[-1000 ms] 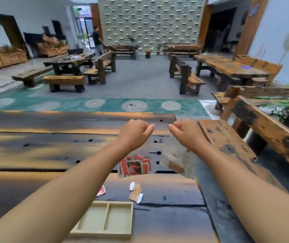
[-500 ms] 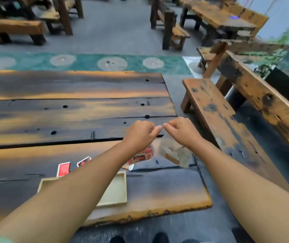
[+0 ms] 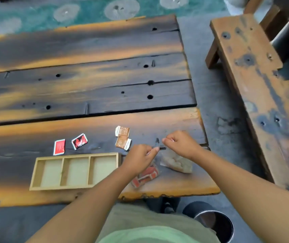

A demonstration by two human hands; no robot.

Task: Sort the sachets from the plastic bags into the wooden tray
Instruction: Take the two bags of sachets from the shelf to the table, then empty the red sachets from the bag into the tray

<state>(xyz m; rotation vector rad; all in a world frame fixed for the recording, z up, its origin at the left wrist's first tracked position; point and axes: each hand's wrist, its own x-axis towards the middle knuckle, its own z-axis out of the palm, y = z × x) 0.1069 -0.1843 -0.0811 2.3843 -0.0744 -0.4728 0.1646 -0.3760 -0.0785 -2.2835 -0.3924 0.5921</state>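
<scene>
Plastic bags [image 3: 145, 176] [image 3: 176, 163] are pinched by both hands [image 3: 140, 158] [image 3: 181, 144].

Red bag [image 3: 146, 176]: top half hidden under the left hand [image 3: 140, 160], just below its fingers [image 3: 151, 152].
Pale bag [image 3: 177, 163]: blurry under the right hand [image 3: 180, 144] (only pale lumps show inside).
Loose sachets [image 3: 79, 141]: print too small to read, left of the fingers.
Bench [image 3: 245, 67]: cut off by the edge, far right of the fingers.
</scene>
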